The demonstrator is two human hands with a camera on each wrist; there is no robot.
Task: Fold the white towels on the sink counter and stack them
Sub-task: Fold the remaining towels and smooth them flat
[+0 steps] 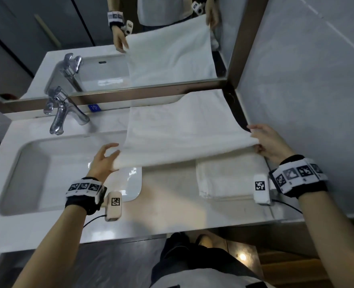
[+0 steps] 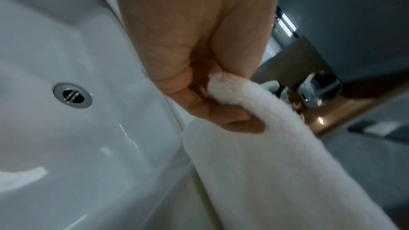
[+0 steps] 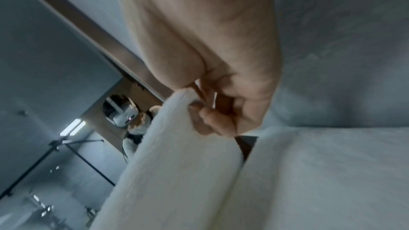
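A large white towel (image 1: 178,129) is stretched in the air above the counter, its far end lying against the mirror ledge. My left hand (image 1: 104,160) pinches its near left corner over the sink's right edge; the left wrist view shows that corner of the towel (image 2: 254,111) between thumb and fingers. My right hand (image 1: 264,141) pinches the near right corner by the wall, with the towel (image 3: 177,155) hanging below the curled fingers. A folded white towel (image 1: 230,177) lies flat on the counter under the raised edge, at the right.
The white sink basin (image 1: 47,169) fills the counter's left half, with a chrome faucet (image 1: 61,113) behind it. A mirror (image 1: 130,48) runs along the back. A grey wall (image 1: 307,90) closes the right side. Bare counter (image 1: 167,196) lies between basin and folded towel.
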